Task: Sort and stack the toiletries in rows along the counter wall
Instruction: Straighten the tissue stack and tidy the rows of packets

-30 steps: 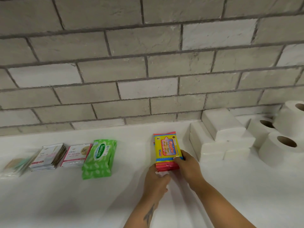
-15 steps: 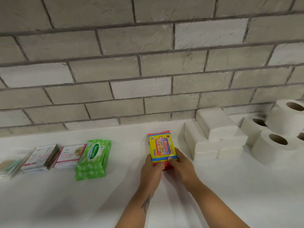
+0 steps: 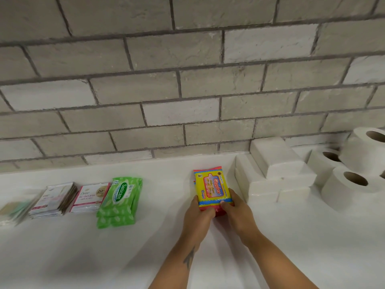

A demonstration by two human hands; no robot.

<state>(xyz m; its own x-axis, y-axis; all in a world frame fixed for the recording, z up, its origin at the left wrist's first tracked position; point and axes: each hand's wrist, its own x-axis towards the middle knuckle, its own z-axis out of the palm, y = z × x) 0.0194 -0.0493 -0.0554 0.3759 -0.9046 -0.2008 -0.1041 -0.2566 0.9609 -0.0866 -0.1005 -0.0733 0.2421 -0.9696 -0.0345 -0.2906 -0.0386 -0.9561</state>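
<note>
Head view: both hands work the yellow wipes pack [image 3: 212, 187], which sits on top of a red pack [image 3: 216, 211] mid-tabletop, a short way out from the brick wall [image 3: 187, 90]. Left hand [image 3: 199, 215] grasps the near-left corner, fingers curled around the stack edge; right hand [image 3: 235, 211] grasps the near-right corner, thumb on top of the yellow pack. So both grips are closed on the pack, none released.

Just right of the stack: white tissue packs [image 3: 275, 176], piled w/ one lying askew on top. Further right, toilet rolls [image 3: 350, 182], some stacked. Left, well apart from the hands: green wipes packs [image 3: 119, 201], stacked, then sachets [image 3: 89, 197] and a thicker sachet pile [image 3: 54, 199], and at far left a blurry bundle I can't identify.

Risks, as I judge it: the packs are slick film, so the top one could slide off the red one when let go, esp. if edges aren't squared. Pushing the stack right could bump the tissue packs and tip the askew top one. The stack also sits at a slight angle vs the wall, so the row may end up crooked.
</note>
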